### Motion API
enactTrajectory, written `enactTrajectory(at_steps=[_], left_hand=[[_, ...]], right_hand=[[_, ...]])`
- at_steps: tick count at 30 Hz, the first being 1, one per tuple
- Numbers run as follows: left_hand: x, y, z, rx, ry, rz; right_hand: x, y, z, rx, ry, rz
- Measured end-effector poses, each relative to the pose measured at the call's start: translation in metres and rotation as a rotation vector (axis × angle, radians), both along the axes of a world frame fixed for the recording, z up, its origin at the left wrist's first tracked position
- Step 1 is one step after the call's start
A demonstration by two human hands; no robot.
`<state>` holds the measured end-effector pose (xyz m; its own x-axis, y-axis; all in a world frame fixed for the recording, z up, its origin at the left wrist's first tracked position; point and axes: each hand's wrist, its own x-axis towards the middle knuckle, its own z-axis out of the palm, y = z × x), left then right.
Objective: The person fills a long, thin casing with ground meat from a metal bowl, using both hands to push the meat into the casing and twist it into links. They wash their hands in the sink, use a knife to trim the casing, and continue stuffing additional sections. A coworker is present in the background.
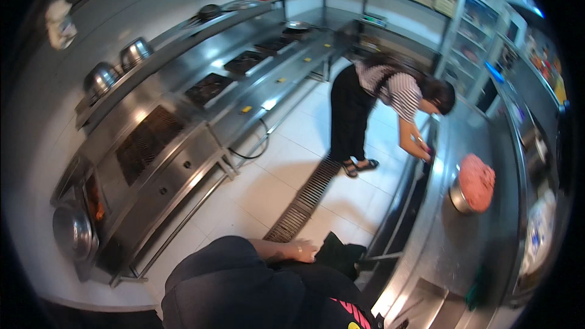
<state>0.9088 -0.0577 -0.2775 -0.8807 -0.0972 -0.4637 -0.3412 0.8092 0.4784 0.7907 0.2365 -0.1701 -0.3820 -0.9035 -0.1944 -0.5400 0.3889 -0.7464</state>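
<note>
My left forearm reaches across my body out of a dark sleeve, and my left hand (301, 250) is in front of me, a band on its wrist. Its fingers are blurred, so I cannot make out whether they are closed. Right beside the fingertips is a dark green cloth (340, 254); whether the hand grips it is unclear. My right hand is out of sight. On the steel counter (448, 231) to my right, a metal pot (460, 200) holds a heaped pink mass (477, 181) that looks like minced meat.
A person (390, 85) in a striped top bends at the counter's far end, hands at its edge. Steel stoves (152, 146) line the left wall, with metal bowls (100, 79) on the shelf above. A drain grate (304, 201) crosses the tiled floor. A glass-door cabinet (472, 39) stands behind.
</note>
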Motion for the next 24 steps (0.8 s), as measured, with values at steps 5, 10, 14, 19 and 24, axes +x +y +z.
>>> enactTrajectory(at_steps=[5,10,14,19,24], left_hand=[[0.144,-0.099,-0.137,0.173,-0.321,0.003],[0.184,-0.154,-0.026,0.273,0.561,0.877],[0.210,-0.201,0.101,0.160,0.991,0.722],[0.264,-0.277,0.039,0.786,0.842,0.625],[0.312,-0.263,-0.075,1.503,1.049,1.059]], right_hand=[[0.041,-0.189,-0.014,-0.096,-0.012,0.513],[0.113,-0.344,-0.030,-0.200,-0.029,0.872],[0.177,-0.434,-0.035,-0.300,-0.096,1.101],[0.211,-0.512,-0.061,-0.397,-0.204,1.283],[0.243,-0.582,-0.010,-0.720,-0.005,1.625]])
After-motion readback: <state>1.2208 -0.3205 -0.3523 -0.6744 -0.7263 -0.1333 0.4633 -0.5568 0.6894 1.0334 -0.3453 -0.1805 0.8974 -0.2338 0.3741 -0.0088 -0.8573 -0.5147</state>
